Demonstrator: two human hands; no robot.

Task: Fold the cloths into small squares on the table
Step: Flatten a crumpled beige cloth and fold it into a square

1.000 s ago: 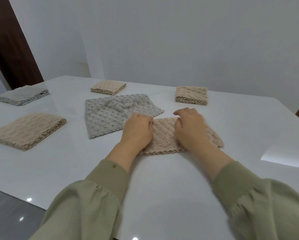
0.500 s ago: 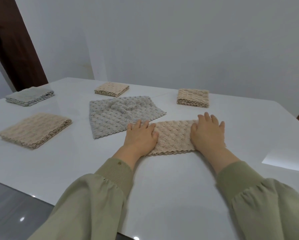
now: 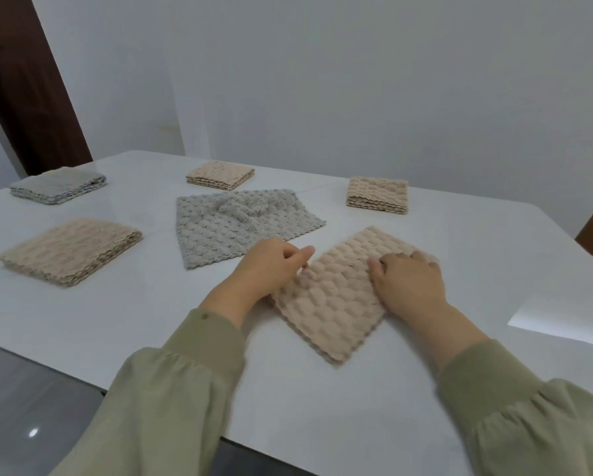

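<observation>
A beige textured cloth [image 3: 336, 297], folded into a long strip, lies slanted on the white table [image 3: 144, 314] in front of me. My left hand [image 3: 271, 267] pinches its left edge with curled fingers. My right hand [image 3: 410, 285] grips its right edge, thumb on top and fingers curled at the border. A grey cloth [image 3: 233, 225] lies unfolded and rumpled just beyond my left hand.
Folded piles sit around the table: a beige pile [image 3: 70, 250] at the left, a grey pile [image 3: 58, 185] at the far left, a small beige square [image 3: 219, 175] at the back and another beige square [image 3: 377, 194] at the back right. The table's near edge runs under my sleeves.
Both hands went from pressing flat on the beige strip to gripping its edges. The strip has turned from lying sideways to lying slanted, its near end toward me.
</observation>
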